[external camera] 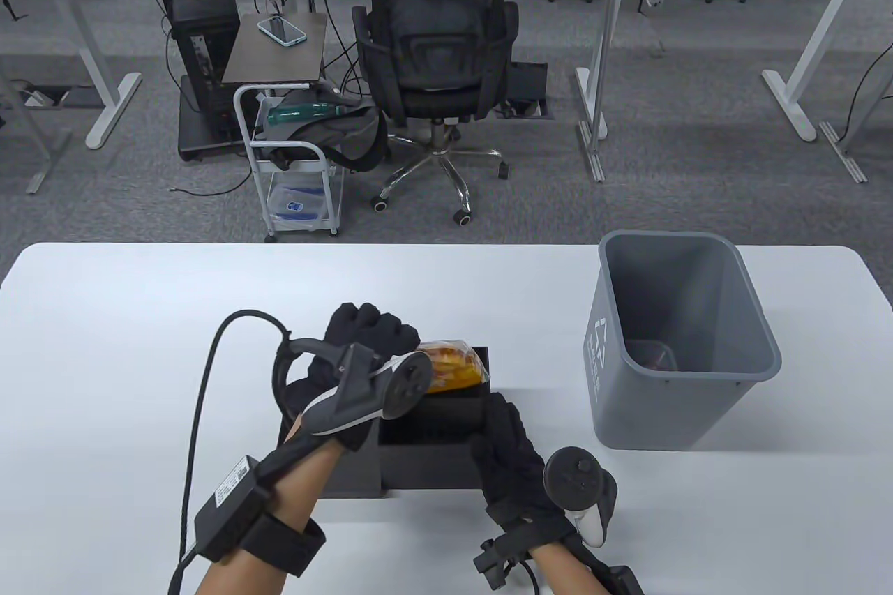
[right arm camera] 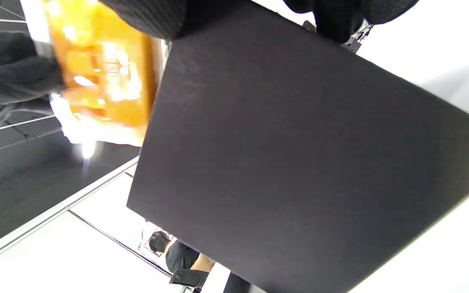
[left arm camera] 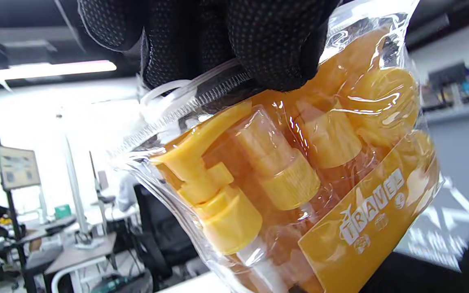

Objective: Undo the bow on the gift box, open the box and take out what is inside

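Gripping the clear bag (left arm camera: 291,175) of yellow travel bottles, the left hand (external camera: 363,351) shows its "TRAVEL" label only up close, while the right hand (external camera: 513,462) holds the black box (external camera: 425,441).

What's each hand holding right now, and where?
Left hand pinches the clear pouch of yellow bottles at its zip top. Right hand grips the black box wall.

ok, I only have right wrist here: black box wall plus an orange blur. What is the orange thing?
Observer: A clear zip pouch of yellow travel bottles; its label reads TRAVEL.
Operator: Who has it?
Observer: The left hand pinches its zip edge, above the open box.
Operator: Right hand?
Observer: The right hand grips the box's right wall.
Operator: Anything nearby?
Observer: A grey bin stands right of the box.
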The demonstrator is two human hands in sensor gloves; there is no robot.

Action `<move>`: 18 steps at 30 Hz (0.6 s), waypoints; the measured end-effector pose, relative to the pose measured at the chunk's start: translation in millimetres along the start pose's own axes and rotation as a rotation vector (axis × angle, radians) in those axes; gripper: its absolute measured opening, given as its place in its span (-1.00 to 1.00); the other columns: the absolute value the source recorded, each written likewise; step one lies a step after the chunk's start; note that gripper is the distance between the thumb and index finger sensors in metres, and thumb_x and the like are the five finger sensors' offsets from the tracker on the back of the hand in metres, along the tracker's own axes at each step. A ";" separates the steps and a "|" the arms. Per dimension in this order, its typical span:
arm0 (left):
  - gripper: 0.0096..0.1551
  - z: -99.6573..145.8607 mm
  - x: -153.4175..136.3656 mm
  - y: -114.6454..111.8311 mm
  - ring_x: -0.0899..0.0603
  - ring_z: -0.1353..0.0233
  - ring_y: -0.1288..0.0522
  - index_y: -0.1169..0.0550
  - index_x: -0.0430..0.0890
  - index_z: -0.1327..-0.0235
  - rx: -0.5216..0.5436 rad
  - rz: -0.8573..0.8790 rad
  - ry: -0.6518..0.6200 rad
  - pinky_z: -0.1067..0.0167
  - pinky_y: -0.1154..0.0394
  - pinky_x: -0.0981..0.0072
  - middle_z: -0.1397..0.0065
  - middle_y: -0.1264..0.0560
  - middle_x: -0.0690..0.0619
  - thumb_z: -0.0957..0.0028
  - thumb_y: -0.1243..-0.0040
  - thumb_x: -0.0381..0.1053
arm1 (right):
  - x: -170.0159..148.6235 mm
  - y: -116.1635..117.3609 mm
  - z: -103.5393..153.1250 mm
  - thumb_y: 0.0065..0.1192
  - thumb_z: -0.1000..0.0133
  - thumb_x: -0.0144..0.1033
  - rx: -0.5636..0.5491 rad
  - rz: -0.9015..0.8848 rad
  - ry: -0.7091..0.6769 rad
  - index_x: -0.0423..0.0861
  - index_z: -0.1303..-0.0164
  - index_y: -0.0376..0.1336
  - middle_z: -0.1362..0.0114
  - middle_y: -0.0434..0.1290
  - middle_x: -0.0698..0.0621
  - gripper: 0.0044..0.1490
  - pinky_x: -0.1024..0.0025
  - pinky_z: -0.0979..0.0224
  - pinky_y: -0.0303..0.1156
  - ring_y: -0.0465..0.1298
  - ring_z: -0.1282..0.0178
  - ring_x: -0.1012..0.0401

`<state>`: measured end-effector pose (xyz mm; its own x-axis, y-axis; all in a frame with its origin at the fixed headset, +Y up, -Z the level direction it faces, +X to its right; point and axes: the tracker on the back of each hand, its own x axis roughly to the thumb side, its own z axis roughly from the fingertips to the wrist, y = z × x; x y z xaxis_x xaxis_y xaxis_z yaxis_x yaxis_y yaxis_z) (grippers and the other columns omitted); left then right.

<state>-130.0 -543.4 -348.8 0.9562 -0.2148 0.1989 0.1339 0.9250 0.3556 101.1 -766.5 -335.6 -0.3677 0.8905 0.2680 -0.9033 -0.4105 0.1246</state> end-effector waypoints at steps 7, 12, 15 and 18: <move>-0.57 31.6 -60.9 21.2 -0.22 -0.34 -0.61 -0.62 0.02 -0.28 0.024 -0.011 0.177 -0.42 -0.45 -0.12 -0.22 -0.68 0.02 -0.16 -0.20 0.00 | 0.0 -0.3 0.2 -0.10 -0.37 0.05 -0.001 0.004 0.001 -0.03 -0.81 -0.24 -0.69 -0.14 -0.45 -0.12 -0.27 -0.52 0.15 0.18 -0.52 -0.35; -0.56 57.6 -112.1 -9.5 -0.23 -0.19 -0.71 -0.61 -0.05 -0.29 0.014 0.024 0.324 -0.25 -0.58 -0.03 -0.16 -0.68 -0.02 -0.18 -0.17 -0.01 | -0.3 0.1 0.2 -0.10 -0.37 0.06 -0.002 0.006 0.000 -0.02 -0.81 -0.24 -0.69 -0.15 -0.45 -0.12 -0.27 -0.51 0.16 0.18 -0.52 -0.34; -0.56 66.1 -142.6 -39.8 -0.21 -0.15 -0.72 -0.61 -0.06 -0.29 -0.062 0.040 0.414 -0.21 -0.60 -0.01 -0.15 -0.68 -0.02 -0.18 -0.16 -0.01 | -0.4 0.5 0.3 -0.11 -0.37 0.06 -0.004 0.010 0.000 -0.02 -0.81 -0.24 -0.69 -0.15 -0.45 -0.12 -0.26 -0.51 0.16 0.18 -0.52 -0.34; -0.55 73.6 -168.5 -72.3 -0.21 -0.14 -0.72 -0.60 -0.07 -0.29 -0.117 0.104 0.490 -0.19 -0.60 -0.02 -0.14 -0.68 -0.03 -0.18 -0.16 -0.02 | -0.7 0.3 0.3 -0.11 -0.37 0.06 -0.004 0.010 0.000 -0.02 -0.81 -0.24 -0.69 -0.15 -0.45 -0.12 -0.26 -0.51 0.17 0.18 -0.52 -0.34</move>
<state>-319.9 -597.1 -340.9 0.9720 0.0265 -0.2333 0.0327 0.9686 0.2463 101.1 -767.3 -335.4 -0.3767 0.8865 0.2688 -0.9004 -0.4185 0.1184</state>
